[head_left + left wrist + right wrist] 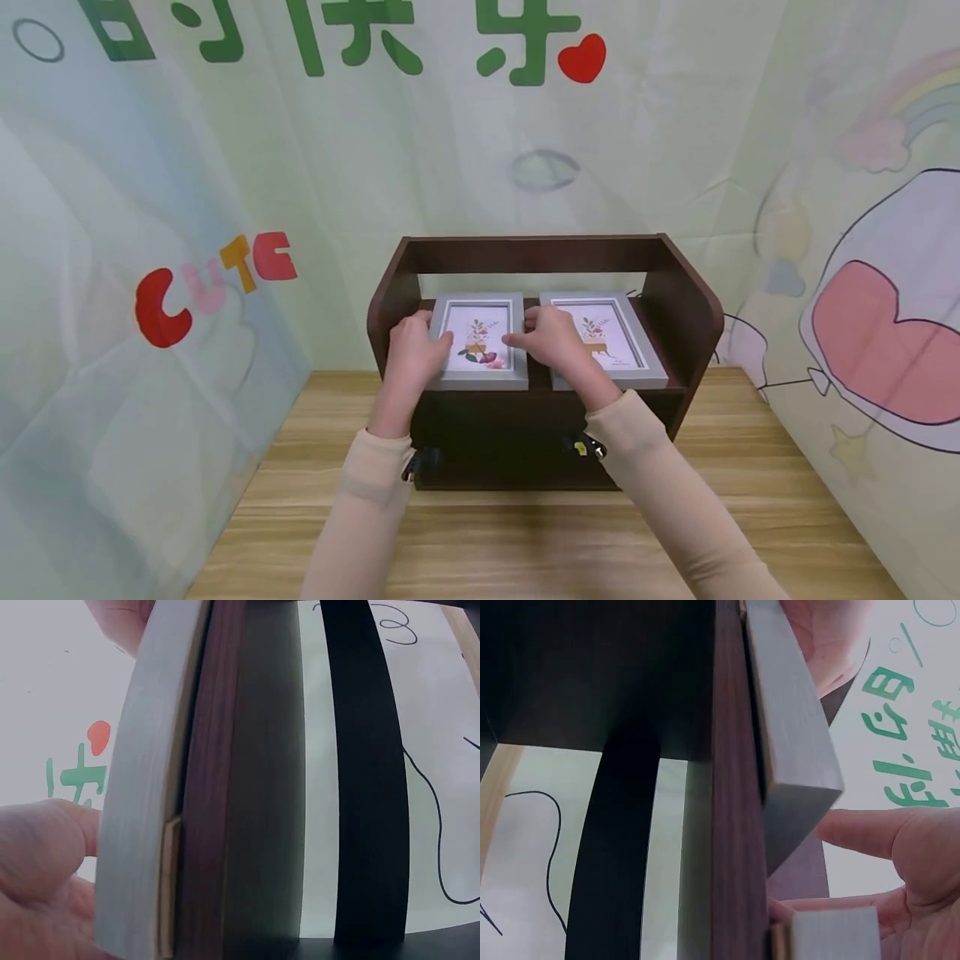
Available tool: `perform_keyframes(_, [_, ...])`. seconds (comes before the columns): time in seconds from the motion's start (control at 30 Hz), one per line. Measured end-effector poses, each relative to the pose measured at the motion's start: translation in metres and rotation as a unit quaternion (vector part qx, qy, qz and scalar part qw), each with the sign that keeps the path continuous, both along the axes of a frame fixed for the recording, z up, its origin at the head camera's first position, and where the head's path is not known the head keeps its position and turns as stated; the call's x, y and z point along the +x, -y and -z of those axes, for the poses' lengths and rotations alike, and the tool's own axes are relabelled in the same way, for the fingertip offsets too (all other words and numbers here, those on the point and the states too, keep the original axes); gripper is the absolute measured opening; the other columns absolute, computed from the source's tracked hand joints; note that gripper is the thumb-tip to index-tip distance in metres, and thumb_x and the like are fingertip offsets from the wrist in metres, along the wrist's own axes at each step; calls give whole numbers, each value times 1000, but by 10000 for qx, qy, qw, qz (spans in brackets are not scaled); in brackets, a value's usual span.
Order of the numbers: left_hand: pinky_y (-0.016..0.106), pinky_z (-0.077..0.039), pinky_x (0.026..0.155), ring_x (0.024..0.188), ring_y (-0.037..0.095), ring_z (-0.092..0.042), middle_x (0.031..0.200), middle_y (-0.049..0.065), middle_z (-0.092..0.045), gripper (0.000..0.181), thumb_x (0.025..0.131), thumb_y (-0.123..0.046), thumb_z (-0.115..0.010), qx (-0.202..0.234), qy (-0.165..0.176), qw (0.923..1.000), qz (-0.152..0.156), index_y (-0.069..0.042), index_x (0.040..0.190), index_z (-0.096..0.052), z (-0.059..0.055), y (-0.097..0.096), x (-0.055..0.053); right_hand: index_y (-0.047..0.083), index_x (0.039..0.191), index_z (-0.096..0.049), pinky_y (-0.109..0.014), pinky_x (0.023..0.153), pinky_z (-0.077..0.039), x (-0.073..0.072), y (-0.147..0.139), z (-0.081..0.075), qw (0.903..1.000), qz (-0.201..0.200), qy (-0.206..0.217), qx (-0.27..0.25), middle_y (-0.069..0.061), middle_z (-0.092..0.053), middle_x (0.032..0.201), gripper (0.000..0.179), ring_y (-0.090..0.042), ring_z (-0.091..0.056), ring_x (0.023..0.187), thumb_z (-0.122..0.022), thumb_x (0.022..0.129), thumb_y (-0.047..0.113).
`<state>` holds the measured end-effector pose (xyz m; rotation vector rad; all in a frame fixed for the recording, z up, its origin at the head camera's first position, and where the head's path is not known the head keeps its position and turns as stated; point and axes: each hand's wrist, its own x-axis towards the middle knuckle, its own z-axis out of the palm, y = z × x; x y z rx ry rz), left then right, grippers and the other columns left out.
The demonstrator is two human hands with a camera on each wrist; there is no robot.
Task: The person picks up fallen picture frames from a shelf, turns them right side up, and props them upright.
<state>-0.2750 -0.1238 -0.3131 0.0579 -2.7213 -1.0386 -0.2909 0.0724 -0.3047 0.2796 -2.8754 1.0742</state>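
Observation:
Two grey picture frames lie face up on the upper board of a dark brown wooden shelf [540,252]. The left picture frame [480,382] shows a plant in a pot and a dark pink flower. My left hand [416,350] holds its left side, thumb over the border. At its right side my right hand [553,336] grips the edge, with the thumb on the border and fingers in the gap between the frames. The right picture frame [617,380], with a similar plant print, is partly covered by my right hand. In the left wrist view, the left frame's side [142,787] stands close over the shelf board.
The shelf stands on a wood-grain table [480,542] against a printed cloth backdrop [465,192]. Its raised side panels [693,312] flank the frames, and a rail runs along the back. Below the upper board is a dark open compartment [502,442].

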Motion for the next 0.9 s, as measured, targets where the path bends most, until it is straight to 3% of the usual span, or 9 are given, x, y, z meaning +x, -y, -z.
perform_keyframes(0.1, [47,-46,97,109,34,-56,125,24,-58,47,90,-22,-60,-88,83,9999,-14,7,126,-52,2,0,-2,1,77,-55,-27,55,-33,-1,3,0,10000,-16,14,51,-2,-41,64,33,-16,-39,60,-72,83,29])
perform_keyframes(0.4, [47,-46,98,109,34,-56,126,24,-57,44,92,-18,-58,44,89,9999,-128,6,129,-50,5,-1,-5,7,64,-39,-25,49,-26,-1,4,0,9999,-5,-103,-16,2,-28,55,43,-11,-28,52,-73,82,28])
perform_keyframes(0.57, [47,-44,102,116,33,-53,135,24,-50,47,93,-10,-55,194,139,9995,-224,4,136,-44,6,-2,-4,6,68,-44,-25,50,-29,0,5,-2,10000,65,38,-15,2,-31,58,38,-12,-32,53,-72,83,29])
perform_keyframes(0.77, [46,-44,102,121,33,-52,135,23,-52,47,91,-6,-55,369,-68,9987,-335,4,135,-46,9,-1,-3,5,71,-47,-25,51,-29,1,6,-2,9995,201,168,-148,-1,-33,61,35,-14,-34,56,-72,83,26])
perform_keyframes(0.83, [46,-44,101,120,33,-53,134,23,-53,46,90,-6,-55,422,-142,9983,-369,4,135,-47,10,-2,-2,1,79,-57,-25,56,-40,3,6,-2,9993,269,142,-198,-5,-50,67,28,-14,-45,62,-72,83,25])
perform_keyframes(0.87, [46,-45,101,119,33,-53,133,23,-53,46,90,-6,-56,443,-197,9981,-387,4,134,-48,11,-2,-2,0,81,-56,-27,58,-41,3,7,-2,9993,275,151,-220,-6,-51,69,29,-16,-46,64,-72,83,25])
perform_keyframes(0.9, [46,-45,100,119,33,-54,133,23,-54,45,90,-5,-56,470,-250,9978,-399,4,134,-48,12,-2,-2,-1,90,-61,-29,64,-47,3,6,-2,9990,298,170,-273,-10,-59,80,29,-19,-53,72,-72,83,24])
